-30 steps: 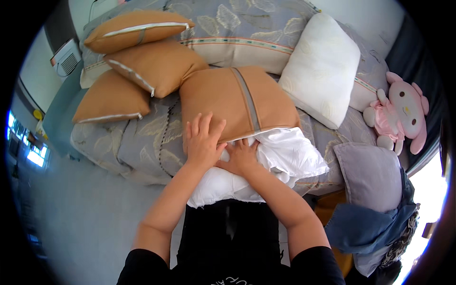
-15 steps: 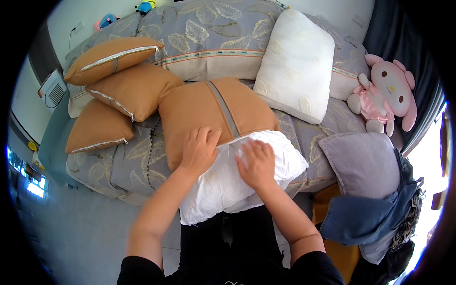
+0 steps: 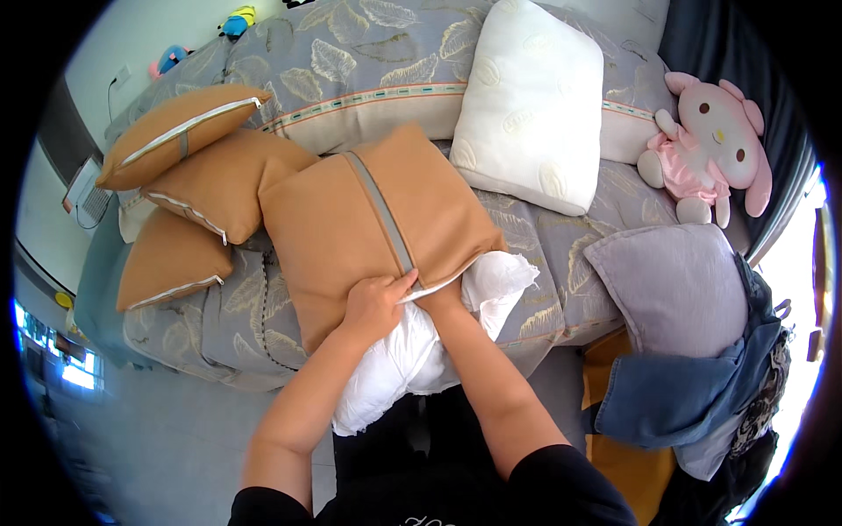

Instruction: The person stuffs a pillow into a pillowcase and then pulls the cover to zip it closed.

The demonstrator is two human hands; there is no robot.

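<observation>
A tan cushion cover (image 3: 333, 219) with a grey centre stripe lies on the sofa in front of me, its zipped edge turned toward me. Out of that opening bulges a white cushion insert (image 3: 377, 377), partly inside the cover. My left hand (image 3: 375, 307) is closed on the cover's near edge beside the stripe, thumb and index finger at the opening. Through the opening reaches my right forearm (image 3: 478, 355), with the right hand inside the cover, so its fingers are hidden. White insert fabric shows on both sides of that wrist.
Several tan zipped cushions (image 3: 197, 193) are stacked at left. A white pillow (image 3: 531, 110) leans on the patterned sofa (image 3: 351, 53), with a pink plush toy (image 3: 710, 149) to its right. At right, a grey cushion (image 3: 675, 285) and blue clothing (image 3: 667, 394) lie over an orange-yellow seat.
My right hand has gone from lying on the white insert to inside the cover. More of the insert is now covered. The left hand has shifted to the cover's edge by the stripe.
</observation>
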